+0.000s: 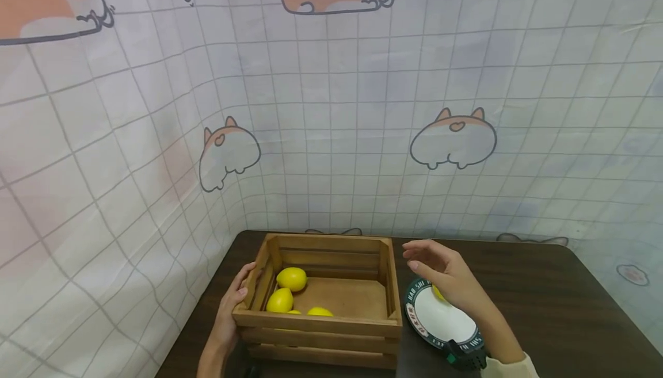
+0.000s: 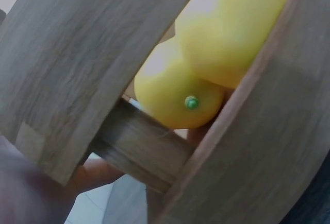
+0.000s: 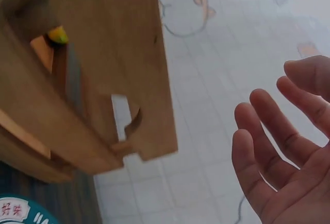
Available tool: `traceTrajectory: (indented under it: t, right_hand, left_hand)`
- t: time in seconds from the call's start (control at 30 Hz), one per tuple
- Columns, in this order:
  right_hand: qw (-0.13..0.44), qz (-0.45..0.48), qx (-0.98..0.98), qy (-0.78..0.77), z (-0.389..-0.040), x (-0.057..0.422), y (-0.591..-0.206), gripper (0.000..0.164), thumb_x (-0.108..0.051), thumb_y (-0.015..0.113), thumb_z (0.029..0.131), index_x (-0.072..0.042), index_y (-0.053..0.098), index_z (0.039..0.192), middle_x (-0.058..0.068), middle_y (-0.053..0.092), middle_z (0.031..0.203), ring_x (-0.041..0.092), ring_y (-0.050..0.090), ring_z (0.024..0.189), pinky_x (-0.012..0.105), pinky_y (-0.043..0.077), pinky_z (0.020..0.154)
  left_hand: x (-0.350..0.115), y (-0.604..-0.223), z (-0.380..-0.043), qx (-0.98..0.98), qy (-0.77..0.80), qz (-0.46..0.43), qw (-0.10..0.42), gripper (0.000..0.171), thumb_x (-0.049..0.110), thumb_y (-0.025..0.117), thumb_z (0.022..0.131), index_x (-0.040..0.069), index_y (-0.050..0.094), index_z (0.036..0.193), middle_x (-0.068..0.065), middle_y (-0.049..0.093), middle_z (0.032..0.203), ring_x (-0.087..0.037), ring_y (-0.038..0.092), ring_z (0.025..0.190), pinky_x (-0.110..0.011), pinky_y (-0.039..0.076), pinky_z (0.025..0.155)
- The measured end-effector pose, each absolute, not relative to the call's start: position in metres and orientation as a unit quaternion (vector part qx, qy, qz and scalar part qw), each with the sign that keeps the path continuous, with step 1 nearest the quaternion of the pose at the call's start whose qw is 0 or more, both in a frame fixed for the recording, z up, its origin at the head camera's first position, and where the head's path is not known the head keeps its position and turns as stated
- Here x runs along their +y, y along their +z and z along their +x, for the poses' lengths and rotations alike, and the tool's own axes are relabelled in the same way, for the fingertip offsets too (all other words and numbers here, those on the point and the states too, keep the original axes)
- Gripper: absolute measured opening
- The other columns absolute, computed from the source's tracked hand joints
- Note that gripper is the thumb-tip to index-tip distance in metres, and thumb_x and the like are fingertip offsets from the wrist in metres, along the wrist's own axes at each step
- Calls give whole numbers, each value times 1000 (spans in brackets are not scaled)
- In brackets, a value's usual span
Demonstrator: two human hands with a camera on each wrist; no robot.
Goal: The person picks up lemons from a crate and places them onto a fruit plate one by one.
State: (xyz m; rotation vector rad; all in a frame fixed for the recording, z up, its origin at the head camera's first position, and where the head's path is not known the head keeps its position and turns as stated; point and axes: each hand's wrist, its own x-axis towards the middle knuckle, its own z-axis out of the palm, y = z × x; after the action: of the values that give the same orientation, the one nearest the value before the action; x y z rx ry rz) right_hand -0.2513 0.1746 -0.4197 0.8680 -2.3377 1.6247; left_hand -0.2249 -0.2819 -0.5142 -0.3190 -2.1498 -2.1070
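Note:
A slatted wooden crate (image 1: 321, 323) stands on the table with several yellow lemons (image 1: 292, 279) toward its left side. My left hand (image 1: 224, 315) grips the crate's left end, fingers at the upper edge. Through a gap between slats, the left wrist view shows lemons (image 2: 178, 90), one with a green stem tip. To the crate's right, my right hand (image 1: 442, 268) hovers over a white plate (image 1: 440, 320) with a dark green lettered rim. Its fingers (image 3: 273, 147) are loosely bent around nothing. A yellow piece (image 1: 437, 293) at the plate is mostly hidden behind this hand.
The dark wood table (image 1: 549, 297) extends to the right of the plate. Behind and to the left hangs a white grid-patterned cloth (image 1: 331, 136) with cartoon dogs. A black strap (image 1: 463, 358) circles my right wrist near the plate's front edge.

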Motion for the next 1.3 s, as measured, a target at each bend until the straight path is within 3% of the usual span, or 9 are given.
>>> traceTrajectory:
  t: [0.17,0.43,0.73,1.07,1.3]
  right_hand:
    - [50,329,-775,537,-256,160,-403,29,-10,61,102,-12,64,131,17,67,125,15,68,109,27,57,89]
    - [27,355,-795,491,-262,134,-371,29,-19,63,102,-21,64,131,1,69,123,14,66,109,31,56,92]
    - [9,383,-798,465,-273,105,-339,28,-21,64,101,-21,66,129,1,69,124,18,64,107,40,54,93]
    - [-28,389,-802,452,-294,80,-330,30,-24,63,101,-21,65,131,-1,67,128,21,63,108,39,55,89]
    - [-60,407,-800,436,-309,62,-331,32,-25,63,102,-21,64,133,1,69,124,20,66,105,36,55,86]
  left_hand:
    - [-284,-514,-228,-717,-687,-102,60,51,30,29,109,20,30,160,-16,36,158,-31,45,137,-51,42,104]
    - [-280,-511,-229,-727,-680,-79,58,52,38,26,111,22,29,160,-17,27,164,-44,30,145,-71,33,108]
    - [-280,-512,-229,-732,-673,-74,74,52,35,27,110,19,32,159,-12,29,162,-37,30,143,-65,34,107]
    - [-280,-513,-231,-729,-676,-87,67,53,34,27,110,23,29,161,-13,20,167,-39,20,149,-78,22,109]
    - [-279,-513,-229,-731,-674,-80,71,53,35,26,110,23,28,162,-11,24,166,-34,26,146,-67,27,111]
